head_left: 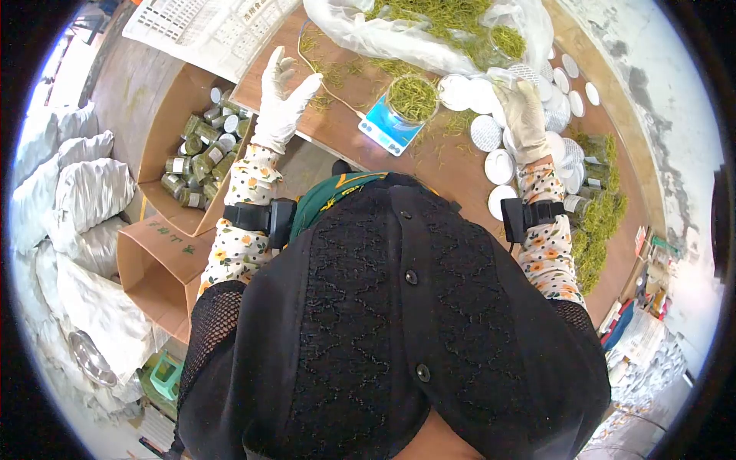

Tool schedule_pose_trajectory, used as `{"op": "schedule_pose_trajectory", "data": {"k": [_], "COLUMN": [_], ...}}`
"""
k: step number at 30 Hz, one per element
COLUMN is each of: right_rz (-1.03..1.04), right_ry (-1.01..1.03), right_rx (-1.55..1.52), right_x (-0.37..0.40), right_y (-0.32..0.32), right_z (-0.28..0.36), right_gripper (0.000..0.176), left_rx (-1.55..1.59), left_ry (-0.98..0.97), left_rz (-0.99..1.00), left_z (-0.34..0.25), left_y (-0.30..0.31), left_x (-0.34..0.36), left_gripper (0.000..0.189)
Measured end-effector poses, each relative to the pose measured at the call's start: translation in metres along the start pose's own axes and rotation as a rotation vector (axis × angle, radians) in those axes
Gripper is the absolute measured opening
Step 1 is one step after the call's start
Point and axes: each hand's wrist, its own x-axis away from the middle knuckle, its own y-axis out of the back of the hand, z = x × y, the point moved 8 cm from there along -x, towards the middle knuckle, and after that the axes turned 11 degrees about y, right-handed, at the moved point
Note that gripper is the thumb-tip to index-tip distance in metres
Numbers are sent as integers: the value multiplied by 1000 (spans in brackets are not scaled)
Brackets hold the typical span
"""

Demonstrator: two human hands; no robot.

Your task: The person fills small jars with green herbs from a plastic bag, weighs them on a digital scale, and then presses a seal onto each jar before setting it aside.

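Note:
My left hand (pixel 281 106), in a white glove, is raised above the table's left edge with fingers spread and nothing in it. My right hand (pixel 524 119), in a pale glove, reaches over scattered round lids (pixel 486 133). Its fingers close at the base of a clear jar (pixel 507 43) filled with green needle-like leaves, beside an open plastic bag (pixel 391 40) heaped with the same leaves. Between my hands, another clear jar of leaves (pixel 412 99) stands on a blue and white digital scale (pixel 390 129).
Left of the brown table (pixel 452 184) stands a cardboard box (pixel 163 126) of filled jars, with another box (pixel 157 238) nearer. A white crate (pixel 203 31) is at the back left. More leaf-filled jars (pixel 594 172) lie along the right side. Pale sacks (pixel 84 180) pile at far left.

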Motion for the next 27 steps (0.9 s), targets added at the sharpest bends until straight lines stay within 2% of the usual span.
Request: {"op": "schedule_pose_trajectory", "data": {"k": [4, 8, 10, 11, 14, 15, 16, 18, 21, 24, 27], "right_rz": [-117, -149, -156, -285, -215, -160, -163, -166, -255, -294, -293], "right_ry": [31, 37, 30, -12, -11, -13, 0, 28, 64, 81, 14], "right_rx": [-149, -152, -37, 145, 528, 620, 586, 514, 413, 435, 446], "right_x": [7, 14, 20, 33, 39, 40, 42, 43, 52, 59, 62], "right_y": [-9, 2, 2, -6, 20, 21, 24, 28, 12, 26, 54], "right_z": [1, -19, -26, -23, -30, -28, -29, -30, -14, -10, -18], "right_gripper": [15, 18, 20, 23, 26, 28, 28, 28, 27, 27, 31], "left_rx": [-66, -131, -195, -226, -544, -565, -586, -750, -939, -775, -632], "left_ry": [7, 26, -132, -212, -568, -608, -818, -793, -609, -546, -610], "left_rz": [-2, 10, 10, 11, 79, 142, 169, 234, 264, 415, 390], "left_z": [3, 3, -2, -8, -53, -73, -81, -81, -52, -31, -30], "left_y": [-6, -16, -25, -32, -82, -105, -124, -159, -184, -194, -193], "left_x": [0, -1, 0, 1, 8, 9, 14, 18, 12, 3, 5], "left_gripper": [93, 88, 75, 69, 52, 42, 45, 45, 46, 41, 27]}}
